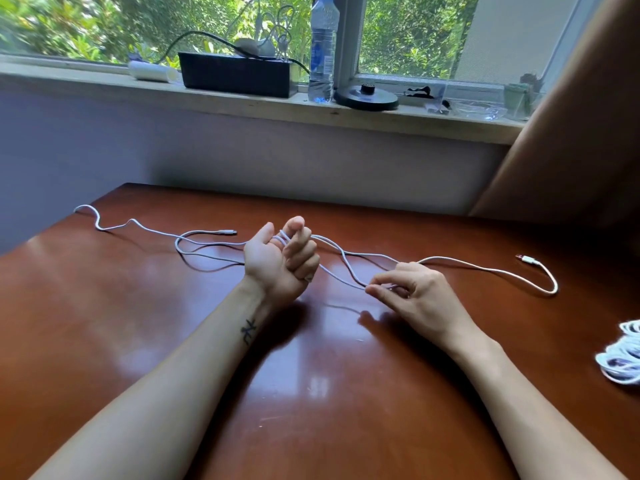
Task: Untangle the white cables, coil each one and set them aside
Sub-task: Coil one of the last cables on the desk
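**One bundle coiled, one cable barely begun**

Nearest the lens, the left forearm (166, 382) and right forearm (526, 393) reach in from the bottom of the frame over the glossy brown surface (311, 393). At the right edge of the frame lies a coiled white bundle (620, 355), partly cut off. It looks finished and set aside, though I cannot tell how many cables it holds.

Farther in, at mid-frame, the left grip (280, 261) is turned palm up with its fingers curled. A few turns of the loose white cable (485, 269) are looped around those fingers. Just to its right, the right grip (408, 292) pinches the same cable between thumb and forefinger, and slack strands hang between the two.

Most of this cable lies unwound on the surface. To the right it sweeps out in a bend and back to a red-tipped plug (523, 258). To the left it wanders toward the surface's far left corner, with a small plug (228, 232) lying near the left grip. Strands cross between the hands and again left of the left grip. Whether this is one cable or two, I cannot tell.

By my reading the coiling has only started. The crossings need clearing, the long runs need winding on, and the coil must then go beside the bundle.

Beyond, at the top of the frame, the windowsill (104, 76) holds a black box (239, 76) and a water bottle (322, 53), neither of them part of the job.
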Demonstrator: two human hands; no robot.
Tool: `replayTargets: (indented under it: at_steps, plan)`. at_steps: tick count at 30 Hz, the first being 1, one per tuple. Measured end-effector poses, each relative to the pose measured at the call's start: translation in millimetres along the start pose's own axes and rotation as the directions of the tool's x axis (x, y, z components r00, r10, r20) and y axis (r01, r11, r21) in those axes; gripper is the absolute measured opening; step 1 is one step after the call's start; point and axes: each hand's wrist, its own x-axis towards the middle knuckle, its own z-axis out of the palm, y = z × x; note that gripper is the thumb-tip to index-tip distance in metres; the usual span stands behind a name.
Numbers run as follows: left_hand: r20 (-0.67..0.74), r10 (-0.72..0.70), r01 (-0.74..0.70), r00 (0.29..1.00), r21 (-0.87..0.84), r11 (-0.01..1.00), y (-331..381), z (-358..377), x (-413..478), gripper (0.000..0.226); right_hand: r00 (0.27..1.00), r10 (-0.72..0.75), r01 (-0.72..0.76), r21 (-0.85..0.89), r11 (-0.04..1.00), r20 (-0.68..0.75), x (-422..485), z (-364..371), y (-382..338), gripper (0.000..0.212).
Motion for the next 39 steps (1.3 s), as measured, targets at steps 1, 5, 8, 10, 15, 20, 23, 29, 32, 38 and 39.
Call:
replayTargets:
  at_steps: [1,5,8,10,15,20,23,29,32,38,39]
  plan:
    - [-0.013,0.012,-0.013,1.000,-0.014,1.000,0,-1,1,0.064,1.000,-0.011,0.011,0.025,1.000,0.018,0,1,-1,0.009]
    - [-0.051,0.046,-0.043,0.998,0.069,0.997,0,1,3,0.053,0.996,-0.033,0.024,0.105,0.994,0.081,1,3,-10,0.011]
    - [-0.143,0.101,-0.070,0.985,0.206,0.976,-4,2,9,0.035,0.989,-0.001,-0.028,0.189,0.982,0.151,-1,5,-17,0.008]
    - [-0.211,0.170,-0.105,0.963,0.288,0.952,-9,0,14,0.033,0.986,0.004,-0.038,0.202,0.979,0.167,-2,7,-19,0.015]
    - [-0.220,0.334,-0.202,0.917,0.466,0.861,-16,-4,21,0.045,0.989,-0.010,-0.017,0.182,0.983,0.146,-2,8,-22,0.023]
    - [-0.087,0.422,-0.207,0.902,0.772,0.601,-19,-12,21,0.041,0.994,-0.101,0.102,0.006,0.995,-0.033,-1,11,-23,0.014]
    - [0.056,0.428,-0.240,0.902,0.889,0.390,-24,-8,16,0.039,0.967,-0.215,0.190,-0.180,0.965,-0.134,0,9,-29,0.012]
    - [0.261,0.423,-0.264,0.868,0.963,-0.054,-28,-14,9,0.048,0.968,-0.230,0.207,-0.200,0.958,-0.103,-1,7,-38,0.008]
    - [0.251,0.433,-0.181,0.866,0.964,-0.197,-24,-16,6,0.050,0.981,-0.192,0.191,-0.024,0.981,-0.027,-3,1,-40,0.024]
    - [0.246,0.448,-0.189,0.859,0.967,-0.170,-16,-19,12,0.049,0.944,-0.256,0.230,-0.142,0.963,-0.208,0,2,-43,0.017]
    - [0.239,0.424,-0.189,0.874,0.969,-0.157,-16,-20,12,0.049,0.935,-0.264,0.231,-0.161,0.960,-0.237,1,2,-41,0.016]
